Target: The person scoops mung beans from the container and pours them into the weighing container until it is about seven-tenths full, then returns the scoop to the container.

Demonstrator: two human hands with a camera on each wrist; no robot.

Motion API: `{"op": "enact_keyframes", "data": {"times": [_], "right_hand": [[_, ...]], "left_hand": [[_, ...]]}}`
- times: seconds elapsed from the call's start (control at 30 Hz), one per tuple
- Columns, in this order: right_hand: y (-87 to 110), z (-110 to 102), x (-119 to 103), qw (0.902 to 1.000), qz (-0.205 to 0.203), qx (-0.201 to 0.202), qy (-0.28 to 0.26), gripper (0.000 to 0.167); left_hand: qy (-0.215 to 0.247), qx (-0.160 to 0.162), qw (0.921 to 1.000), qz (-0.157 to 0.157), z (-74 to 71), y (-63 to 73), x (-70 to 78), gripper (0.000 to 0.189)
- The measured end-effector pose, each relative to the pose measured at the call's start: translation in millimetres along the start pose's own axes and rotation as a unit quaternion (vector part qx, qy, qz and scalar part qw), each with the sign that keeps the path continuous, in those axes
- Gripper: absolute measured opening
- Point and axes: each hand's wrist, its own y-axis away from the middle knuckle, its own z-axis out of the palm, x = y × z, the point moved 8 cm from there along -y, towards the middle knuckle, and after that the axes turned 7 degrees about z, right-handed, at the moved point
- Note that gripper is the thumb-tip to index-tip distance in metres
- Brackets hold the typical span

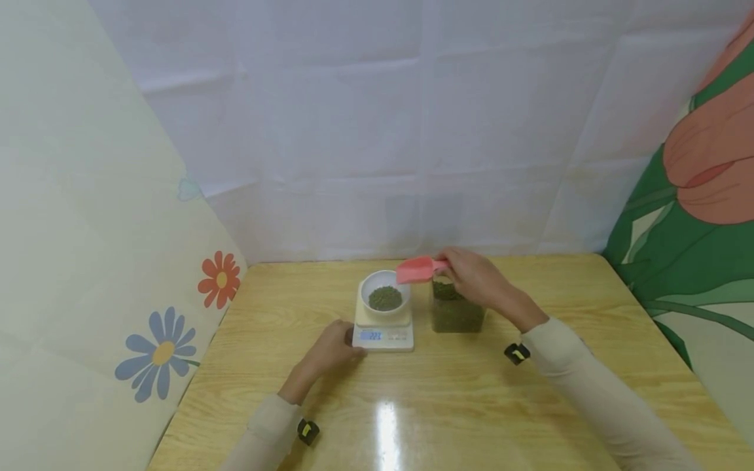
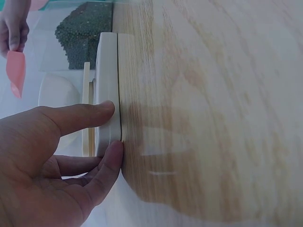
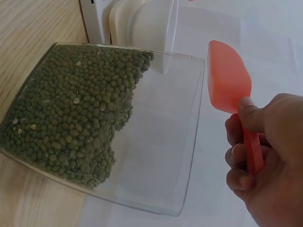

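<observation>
Gripping pink scoop [image 1: 415,269] w/ R hand [image 1: 471,278], scale [image 1: 383,340] w/ L hand [image 1: 330,347]; grn beans [image 1: 385,299] in wht bowl [image 1: 377,280] & clear container [image 3: 158,127].

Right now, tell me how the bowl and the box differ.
The bowl is white and round; the box is clear and squared-off. The bowl sits on the scale, while the box stands directly on the table. The bowl holds a small heap of green beans; the box holds many more. Both contain green beans.
</observation>
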Motion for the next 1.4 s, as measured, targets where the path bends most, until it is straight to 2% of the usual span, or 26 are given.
{"op": "enact_keyframes", "data": {"times": [0.33,0.57,1.13,1.4], "right_hand": [[3.5,-7,5,1.0000,-0.003,0.006,0.005,0.031],[6.8,-12,10,0.9996,-0.004,0.008,0.027,0.033],[15.0,-28,18,0.9996,-0.006,0.018,0.022,0.030],[19.3,-31,28,0.9995,0.006,0.015,0.027,0.030]], "left_hand": [[0.004,-0.003,1.0000,-0.001,1.2,1.6,-1.4,0.035],[0.001,-0.001,1.0000,-0.005,0.5,2.6,0.2,0.036],[-0.005,0.005,0.9999,-0.009,-0.7,2.4,0.4,0.038],[-0.004,0.005,0.9999,-0.008,0.4,1.8,-0.4,0.037]]}}
